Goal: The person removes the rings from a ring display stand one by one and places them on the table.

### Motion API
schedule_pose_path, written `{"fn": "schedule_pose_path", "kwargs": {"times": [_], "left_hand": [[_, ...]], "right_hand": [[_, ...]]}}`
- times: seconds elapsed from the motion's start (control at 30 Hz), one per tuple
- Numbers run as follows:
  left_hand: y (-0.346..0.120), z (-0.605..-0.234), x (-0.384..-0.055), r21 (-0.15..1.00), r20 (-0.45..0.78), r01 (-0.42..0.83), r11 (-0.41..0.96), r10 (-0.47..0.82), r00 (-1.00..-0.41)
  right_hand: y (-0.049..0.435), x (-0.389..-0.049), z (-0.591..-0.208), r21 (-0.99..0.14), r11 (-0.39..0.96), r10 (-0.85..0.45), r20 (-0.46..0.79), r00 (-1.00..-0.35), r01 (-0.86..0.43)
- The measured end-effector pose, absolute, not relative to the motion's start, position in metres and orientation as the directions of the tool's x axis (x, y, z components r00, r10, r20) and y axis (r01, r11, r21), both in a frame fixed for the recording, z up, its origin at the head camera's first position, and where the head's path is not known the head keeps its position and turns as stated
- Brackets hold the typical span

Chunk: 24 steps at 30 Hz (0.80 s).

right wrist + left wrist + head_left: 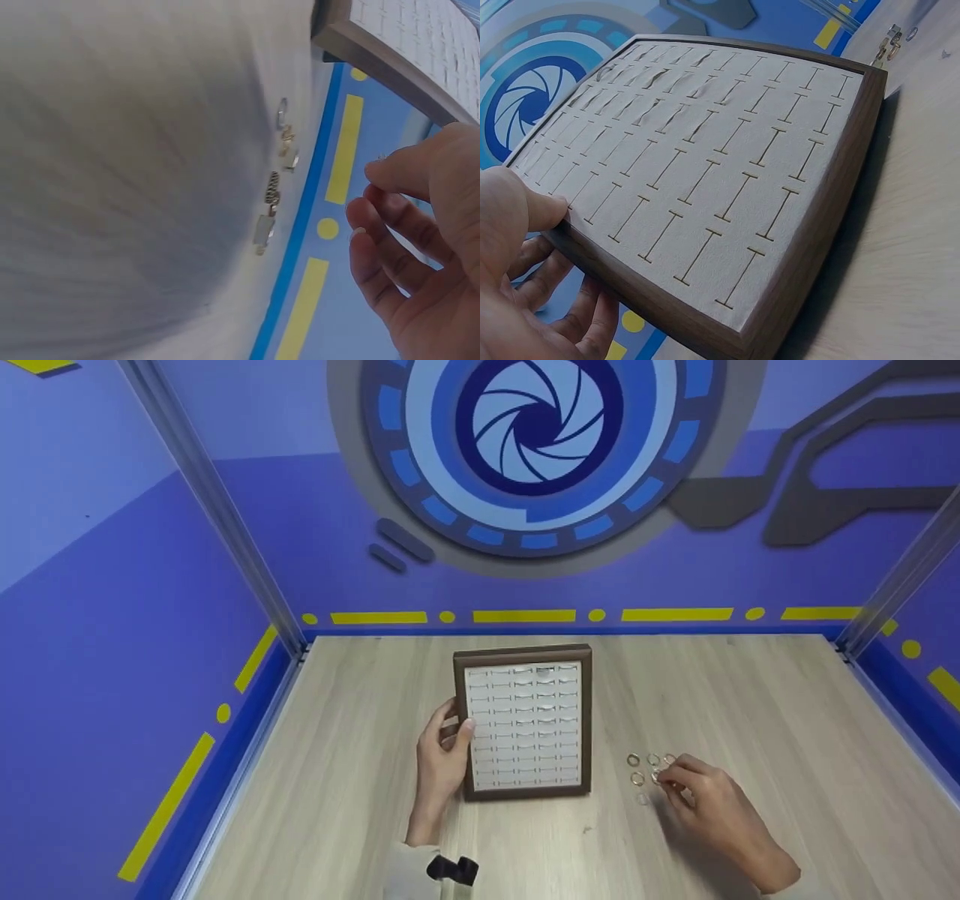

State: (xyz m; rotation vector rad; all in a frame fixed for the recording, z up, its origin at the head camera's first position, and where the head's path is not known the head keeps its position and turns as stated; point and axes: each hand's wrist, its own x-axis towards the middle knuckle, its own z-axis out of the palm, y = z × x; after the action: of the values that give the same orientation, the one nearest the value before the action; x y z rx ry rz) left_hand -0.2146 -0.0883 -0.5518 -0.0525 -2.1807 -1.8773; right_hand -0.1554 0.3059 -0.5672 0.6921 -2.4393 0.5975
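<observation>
A ring display tray (587, 720) with a brown frame and a white slotted pad is held tilted up over the table. My left hand (441, 761) grips its left edge, the thumb on the front and the other fingers behind, as the left wrist view shows. My right hand (712, 806) is to the right of the tray, pinching a small ring (655, 776) between thumb and fingertips; the fingers mostly hide it. Several loose rings (637, 778) lie on the table beside those fingertips, gold and silver in colour. Shallow bulges show along some of the upper slots.
The wooden table (360, 720) ends at a blue back wall (262, 532) with yellow marks. Metal posts (217, 510) stand at the corners. A black strap (452, 870) is on the left sleeve.
</observation>
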Motion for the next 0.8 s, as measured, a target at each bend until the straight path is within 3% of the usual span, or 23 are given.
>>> {"fn": "schedule_pose_path", "kwargs": {"times": [0.57,0.8], "left_hand": [[-0.089,-0.550,-0.216,0.965,0.225,0.203,0.164,-0.128,-0.966],[-0.088,-0.550,-0.216,0.968,0.215,0.192,0.163,-0.136,-0.967]], "right_hand": [[0.311,-0.150,-0.580,-0.283,0.849,-0.340,0.354,-0.871,-0.446],[0.311,-0.149,-0.580,-0.288,0.866,-0.317,0.317,-0.894,-0.409]]}}
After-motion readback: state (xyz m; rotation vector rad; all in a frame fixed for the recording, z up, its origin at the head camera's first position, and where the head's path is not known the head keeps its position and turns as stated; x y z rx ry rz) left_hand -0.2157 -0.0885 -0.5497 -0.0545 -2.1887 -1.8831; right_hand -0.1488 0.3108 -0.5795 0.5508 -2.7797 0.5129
